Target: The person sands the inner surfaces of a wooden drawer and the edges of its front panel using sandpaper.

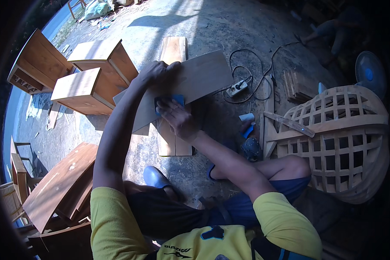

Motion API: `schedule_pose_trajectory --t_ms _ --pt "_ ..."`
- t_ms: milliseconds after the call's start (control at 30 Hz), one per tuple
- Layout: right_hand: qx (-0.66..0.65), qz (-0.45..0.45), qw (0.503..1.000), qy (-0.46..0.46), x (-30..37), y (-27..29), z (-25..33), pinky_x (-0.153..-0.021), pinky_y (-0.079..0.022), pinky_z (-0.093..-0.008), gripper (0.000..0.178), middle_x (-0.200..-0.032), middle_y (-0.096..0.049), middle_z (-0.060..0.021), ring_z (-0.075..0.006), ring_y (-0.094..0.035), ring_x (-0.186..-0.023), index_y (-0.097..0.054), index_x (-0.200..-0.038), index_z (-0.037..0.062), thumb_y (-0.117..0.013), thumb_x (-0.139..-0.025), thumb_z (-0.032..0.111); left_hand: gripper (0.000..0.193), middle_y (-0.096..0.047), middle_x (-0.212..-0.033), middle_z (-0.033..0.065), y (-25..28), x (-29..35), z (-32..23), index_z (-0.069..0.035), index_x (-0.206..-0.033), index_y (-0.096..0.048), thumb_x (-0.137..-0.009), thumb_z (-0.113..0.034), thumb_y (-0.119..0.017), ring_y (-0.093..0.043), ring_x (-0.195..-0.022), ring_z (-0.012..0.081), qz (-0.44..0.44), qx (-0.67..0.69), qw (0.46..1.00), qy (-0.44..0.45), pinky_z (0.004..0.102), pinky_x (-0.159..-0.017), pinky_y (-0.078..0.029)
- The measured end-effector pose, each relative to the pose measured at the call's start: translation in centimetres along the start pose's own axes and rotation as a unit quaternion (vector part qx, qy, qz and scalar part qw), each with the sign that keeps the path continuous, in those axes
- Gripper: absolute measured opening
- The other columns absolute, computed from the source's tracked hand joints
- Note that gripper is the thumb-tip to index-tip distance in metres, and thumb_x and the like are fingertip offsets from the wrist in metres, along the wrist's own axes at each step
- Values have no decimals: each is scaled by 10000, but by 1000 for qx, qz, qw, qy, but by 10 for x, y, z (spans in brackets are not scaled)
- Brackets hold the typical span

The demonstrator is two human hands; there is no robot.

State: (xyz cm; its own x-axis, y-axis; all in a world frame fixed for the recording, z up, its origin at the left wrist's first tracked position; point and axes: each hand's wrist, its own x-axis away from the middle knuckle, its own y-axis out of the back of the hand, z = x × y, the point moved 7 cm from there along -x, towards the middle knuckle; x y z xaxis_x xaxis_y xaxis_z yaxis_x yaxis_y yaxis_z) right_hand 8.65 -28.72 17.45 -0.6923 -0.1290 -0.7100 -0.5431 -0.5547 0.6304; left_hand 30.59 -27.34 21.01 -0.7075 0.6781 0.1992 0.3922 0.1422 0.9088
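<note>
A flat wooden board lies tilted across in front of me, over a longer wooden plank on the floor. My left hand is closed on the board's far edge, knuckles up, its fingertips partly hidden. On the board's near half my right hand presses down a blue sheet of sandpaper, its fingers over it. Part of the sheet shows beyond the fingers; the rest is hidden under them.
Wooden drawer-like boxes stand at the left, with reddish wooden panels nearer. A power strip with looped cable, a latticed wooden frame, a fan and stacked wood pieces are right. Another person sits far right.
</note>
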Motion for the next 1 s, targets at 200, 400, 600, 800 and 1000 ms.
schedule_pose_trajectory --t_ms 200,400,600,800,1000 --pt "81 -139 979 -129 14 87 -110 -1055 -531 -462 245 -1343 -696 -174 -357 -645 -1284 -685 -1254 41 -559 -1047 79 914 -743 -891 266 6 13 12 -6 -948 -802 -989 -811 -372 -716 -905 459 -25 18 1000 -5 511 -878 -531" --pt "-372 -323 702 -514 93 96 -242 -1159 -410 -342 428 -1456 -623 -136 -229 -555 -1375 -577 -1468 -19 -518 -1123 227 776 -753 -954 279 7 1 -29 -13 -965 -776 -1064 -652 -346 -734 -958 439 -105 -70 992 3 553 -909 -540" --pt "-491 -403 559 -533 78 69 -195 -1163 -398 -338 500 -1515 -568 -145 -246 -536 -1379 -491 -1538 -11 -540 -1116 252 871 -746 -894 284 -8 -14 -87 18 -892 -763 -1017 -751 -374 -735 -926 462 -112 -6 994 17 548 -866 -549" --pt "-399 -265 763 -434 3 111 -141 -996 -461 -277 354 -1160 -695 -67 -123 -590 -1078 -699 -1240 -25 -575 -1114 282 888 -772 -850 202 53 56 -35 -12 -1003 -808 -990 -801 -400 -765 -916 369 -191 126 967 112 456 -880 -556" --pt "-330 -340 812 -340 -44 179 -110 -711 -439 -284 298 -783 -559 -15 -91 -466 -765 -654 -947 -13 -554 -1123 205 884 -422 -576 11 80 139 18 19 -653 -586 -1081 -711 -330 -391 -583 109 -339 277 895 86 362 -583 -335"
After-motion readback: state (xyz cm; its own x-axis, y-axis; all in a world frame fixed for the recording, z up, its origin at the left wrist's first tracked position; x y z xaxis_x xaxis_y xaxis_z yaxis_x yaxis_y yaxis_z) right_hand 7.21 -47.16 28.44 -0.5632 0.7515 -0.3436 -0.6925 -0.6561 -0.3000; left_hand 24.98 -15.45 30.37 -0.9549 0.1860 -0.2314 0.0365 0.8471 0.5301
